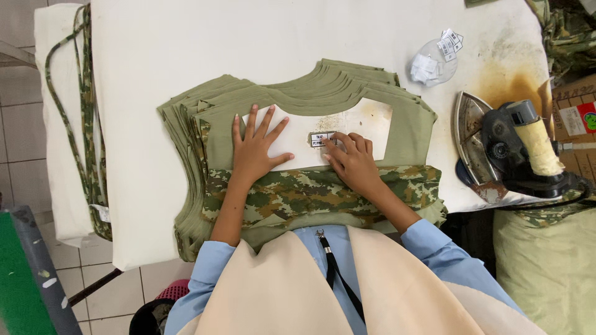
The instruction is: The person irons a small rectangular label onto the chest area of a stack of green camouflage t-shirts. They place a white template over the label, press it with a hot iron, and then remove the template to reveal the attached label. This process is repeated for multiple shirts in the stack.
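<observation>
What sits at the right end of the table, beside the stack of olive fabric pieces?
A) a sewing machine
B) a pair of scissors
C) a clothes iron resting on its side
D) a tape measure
C: a clothes iron lies tipped, soleplate showing, right of the fabric stack.

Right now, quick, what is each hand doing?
Left hand: open, fingers spread, flat on the white card.
Right hand: open, fingertips on the small label, holding nothing.

A white padded table (155, 74) fills the view. The floor (18, 130) has pale grey tiles. The light is soft and even.
</observation>
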